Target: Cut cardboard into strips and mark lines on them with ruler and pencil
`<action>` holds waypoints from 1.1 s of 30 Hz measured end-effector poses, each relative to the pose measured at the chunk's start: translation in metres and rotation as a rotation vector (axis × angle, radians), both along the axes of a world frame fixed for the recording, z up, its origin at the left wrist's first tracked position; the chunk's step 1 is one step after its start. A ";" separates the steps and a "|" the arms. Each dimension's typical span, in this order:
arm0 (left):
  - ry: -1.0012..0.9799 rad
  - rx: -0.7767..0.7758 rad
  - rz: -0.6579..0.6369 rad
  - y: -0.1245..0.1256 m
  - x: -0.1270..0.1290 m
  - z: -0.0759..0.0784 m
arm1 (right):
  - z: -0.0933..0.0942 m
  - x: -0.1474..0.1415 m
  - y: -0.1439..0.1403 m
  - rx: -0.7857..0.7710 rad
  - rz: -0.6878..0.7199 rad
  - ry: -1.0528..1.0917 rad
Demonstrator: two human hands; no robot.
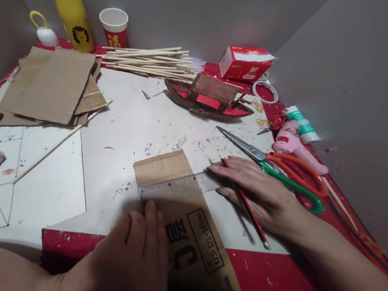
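Note:
A brown cardboard strip (pixel 185 219) with black print lies on the white sheet (pixel 122 128) in front of me. A clear ruler (pixel 178 186) lies across it. My left hand (pixel 134 255) rests flat on the cardboard just below the ruler's left end, fingers together. My right hand (pixel 262 193) presses on the ruler's right end and has a red-and-black pencil (pixel 244 200) tucked between its fingers, tip pointing away from me.
Scissors (pixel 276 164) with orange and green handles lie right of my hand, next to a pink glue gun (pixel 297 145). A cardboard model boat (pixel 208 98), wooden sticks (pixel 151 60), tissue box (pixel 245 62), paper cup (pixel 114 26), yellow flask (pixel 72 12) and cardboard scraps (pixel 50 84) stand farther back.

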State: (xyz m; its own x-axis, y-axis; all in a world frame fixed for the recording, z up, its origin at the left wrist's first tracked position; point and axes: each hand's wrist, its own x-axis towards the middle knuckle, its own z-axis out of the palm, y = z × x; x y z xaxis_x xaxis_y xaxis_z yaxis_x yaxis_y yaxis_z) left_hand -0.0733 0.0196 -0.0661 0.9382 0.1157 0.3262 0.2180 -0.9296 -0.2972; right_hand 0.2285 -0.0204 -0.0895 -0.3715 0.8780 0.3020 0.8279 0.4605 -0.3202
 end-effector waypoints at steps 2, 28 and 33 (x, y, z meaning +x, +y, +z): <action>0.000 -0.002 0.000 0.000 0.000 0.000 | 0.001 -0.001 0.000 -0.003 0.003 -0.001; 0.014 0.000 0.006 -0.006 -0.003 -0.001 | -0.006 0.002 -0.001 0.029 0.063 0.027; 0.016 -0.018 -0.002 -0.006 -0.003 0.000 | -0.004 0.000 -0.001 0.030 0.055 0.017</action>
State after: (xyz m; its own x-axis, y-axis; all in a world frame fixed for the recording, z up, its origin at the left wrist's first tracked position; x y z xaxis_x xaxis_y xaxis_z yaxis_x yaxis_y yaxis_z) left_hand -0.0761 0.0135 -0.0665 0.9435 0.1192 0.3093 0.2112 -0.9352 -0.2840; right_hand 0.2290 -0.0212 -0.0936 -0.4135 0.8467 0.3348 0.7957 0.5147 -0.3192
